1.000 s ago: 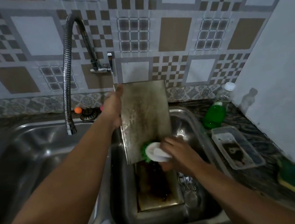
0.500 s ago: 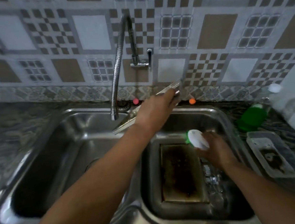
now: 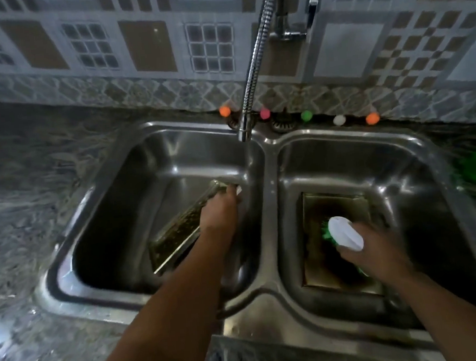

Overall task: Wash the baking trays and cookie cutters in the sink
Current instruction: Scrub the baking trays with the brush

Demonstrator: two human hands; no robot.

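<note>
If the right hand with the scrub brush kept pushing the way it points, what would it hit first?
Probably the dark, stained baking tray lying in the right basin: the right hand aims the scrub brush down and left over it. Whether the green bristles already touch is unclear.

A double-basin stainless steel sink (image 3: 272,300) is set into a mottled grey stone counter (image 3: 21,226). In the left basin a rectangular metal baking tray (image 3: 178,230) leans tilted, held at its far end by the left hand (image 3: 219,210). In the right basin a second, dark-stained rectangular tray (image 3: 316,217) lies flat, with the right hand (image 3: 376,252) over it holding a white-topped green-bristled scrub brush (image 3: 345,236). A flexible chrome faucet hose (image 3: 253,68) hangs behind, above the divider.
</note>
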